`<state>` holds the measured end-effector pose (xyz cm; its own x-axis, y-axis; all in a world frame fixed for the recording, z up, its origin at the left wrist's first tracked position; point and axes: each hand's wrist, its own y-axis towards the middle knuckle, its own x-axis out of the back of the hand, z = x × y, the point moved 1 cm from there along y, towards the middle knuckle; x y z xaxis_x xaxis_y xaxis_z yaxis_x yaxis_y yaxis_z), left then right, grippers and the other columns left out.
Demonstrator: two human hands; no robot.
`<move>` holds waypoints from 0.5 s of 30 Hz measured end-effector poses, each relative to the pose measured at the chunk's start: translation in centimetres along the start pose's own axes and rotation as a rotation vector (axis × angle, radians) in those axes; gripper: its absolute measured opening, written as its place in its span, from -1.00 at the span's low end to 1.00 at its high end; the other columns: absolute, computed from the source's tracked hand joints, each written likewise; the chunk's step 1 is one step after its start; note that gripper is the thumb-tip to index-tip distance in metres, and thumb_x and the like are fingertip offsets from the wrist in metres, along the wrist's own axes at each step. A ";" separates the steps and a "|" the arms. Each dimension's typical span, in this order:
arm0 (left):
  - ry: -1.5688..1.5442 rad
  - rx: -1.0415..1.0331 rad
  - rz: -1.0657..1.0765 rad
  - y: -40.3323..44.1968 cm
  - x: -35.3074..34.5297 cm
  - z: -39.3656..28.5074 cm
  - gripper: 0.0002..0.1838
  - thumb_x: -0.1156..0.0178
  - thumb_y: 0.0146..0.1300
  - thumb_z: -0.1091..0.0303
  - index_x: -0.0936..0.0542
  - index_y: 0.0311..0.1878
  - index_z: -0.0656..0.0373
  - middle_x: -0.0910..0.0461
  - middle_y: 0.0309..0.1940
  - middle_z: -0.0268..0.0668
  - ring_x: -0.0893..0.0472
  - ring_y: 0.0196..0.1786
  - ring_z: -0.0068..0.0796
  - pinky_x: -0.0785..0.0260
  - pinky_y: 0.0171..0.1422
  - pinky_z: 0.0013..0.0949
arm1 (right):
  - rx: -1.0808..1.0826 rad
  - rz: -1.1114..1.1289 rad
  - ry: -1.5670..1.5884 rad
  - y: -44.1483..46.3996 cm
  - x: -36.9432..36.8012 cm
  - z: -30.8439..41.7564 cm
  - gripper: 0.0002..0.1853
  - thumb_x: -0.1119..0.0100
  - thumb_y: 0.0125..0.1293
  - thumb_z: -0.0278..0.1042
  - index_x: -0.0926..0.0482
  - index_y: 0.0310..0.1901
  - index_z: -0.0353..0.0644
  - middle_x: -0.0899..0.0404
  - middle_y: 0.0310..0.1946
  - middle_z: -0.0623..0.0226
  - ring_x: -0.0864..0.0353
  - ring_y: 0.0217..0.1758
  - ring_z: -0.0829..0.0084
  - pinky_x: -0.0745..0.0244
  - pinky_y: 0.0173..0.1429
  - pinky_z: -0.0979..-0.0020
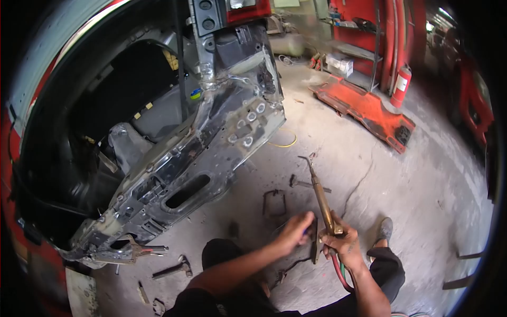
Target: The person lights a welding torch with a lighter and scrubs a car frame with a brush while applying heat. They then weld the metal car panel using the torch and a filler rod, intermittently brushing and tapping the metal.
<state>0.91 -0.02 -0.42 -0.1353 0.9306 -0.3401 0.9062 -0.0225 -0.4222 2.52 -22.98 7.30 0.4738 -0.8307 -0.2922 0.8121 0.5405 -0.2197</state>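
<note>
My right hand (342,243) is wrapped round the valve end of a brass gas torch (322,201). The torch points up and away, its thin bent tip over the floor, with a red hose (339,272) and a green one trailing below the grip. Just left of the torch body, my left hand (297,232) is closed and a little blurred; a small blue bit shows at its fingers, too little to name. A stripped car body (227,142) with bare, welded metal fills the left side, apart from both hands.
On the floor lie a hammer (306,185), a C-shaped clamp (274,203) and a second hammer (174,268). Locking pliers (140,250) grip the car's lower edge. An orange-red panel (364,110) lies near a fire extinguisher (401,86) at the back right.
</note>
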 end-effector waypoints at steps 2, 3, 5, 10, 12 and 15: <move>0.014 -0.129 -0.089 1.8 1.6 -0.6 -0.51 -0.13 0.66 -0.11 -0.62 0.29 0.11 -0.55 -0.35 -0.36 -0.48 -0.44 -0.58 -0.34 -0.36 -0.44 | -0.024 0.052 0.060 -0.4 1.2 0.4 -0.01 -0.51 0.28 -0.51 -0.13 0.66 -0.44 -0.68 -0.22 0.16 -0.65 -0.53 0.38 -0.54 -0.52 0.43; 0.043 -0.242 -0.097 3.4 3.0 -3.2 -0.56 -0.13 0.67 -0.05 -0.64 0.26 0.11 -0.54 -0.35 -0.40 -0.48 -0.41 -0.59 -0.35 -0.32 -0.43 | 0.001 0.092 0.022 -0.4 1.4 2.1 -0.05 -0.48 0.29 -0.55 -0.17 0.64 -0.44 -0.68 -0.24 0.17 -0.65 -0.52 0.38 -0.54 -0.52 0.43; 0.034 -0.374 -0.210 4.5 7.1 -6.0 -0.73 -0.16 0.66 0.10 -0.66 0.09 0.08 -0.56 -0.38 -0.46 -0.51 -0.39 -0.64 -0.36 -0.32 -0.48 | -0.014 0.168 0.049 -1.7 1.3 2.8 -0.13 -0.41 0.30 -0.65 -0.24 0.62 -0.43 -0.66 -0.27 0.19 -0.66 -0.51 0.39 -0.54 -0.52 0.42; -0.148 -0.576 -0.243 4.2 12.2 -10.7 -0.80 -0.28 0.56 0.28 -0.56 0.12 0.10 -0.65 -0.24 -0.30 -0.64 -0.25 -0.44 -0.51 -0.17 -0.31 | 0.001 0.233 0.102 -3.2 3.0 1.8 -0.10 -0.51 0.22 -0.64 -0.31 0.59 -0.39 -0.72 -0.26 0.00 -0.68 -0.54 0.36 -0.53 -0.57 0.39; -0.203 -0.566 -0.200 3.7 12.8 -10.7 -0.77 -0.24 0.59 0.28 -0.52 0.19 0.06 -0.65 -0.17 -0.25 -0.65 -0.17 -0.36 -0.54 -0.06 -0.19 | 0.002 0.220 0.107 -3.3 3.3 1.5 -0.04 -0.57 0.20 -0.53 -0.27 0.62 -0.38 -0.68 -0.32 0.00 -0.63 -0.59 0.39 -0.51 -0.58 0.42; -0.284 -0.551 0.068 3.7 13.9 -10.6 -0.74 -0.20 0.61 0.21 -0.56 0.22 0.08 -0.66 -0.07 -0.22 -0.65 0.01 -0.32 -0.49 0.16 -0.12 | -0.018 0.234 0.126 -3.4 3.5 1.2 0.01 -0.62 0.18 -0.46 -0.25 0.63 -0.37 -0.66 -0.35 -0.02 -0.61 -0.62 0.40 -0.50 -0.60 0.44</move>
<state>6.61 16.69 2.20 -0.1025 0.7984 -0.5934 0.9798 0.1841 0.0785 1.82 -27.89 8.19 0.6006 -0.6606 -0.4505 0.6791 0.7188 -0.1488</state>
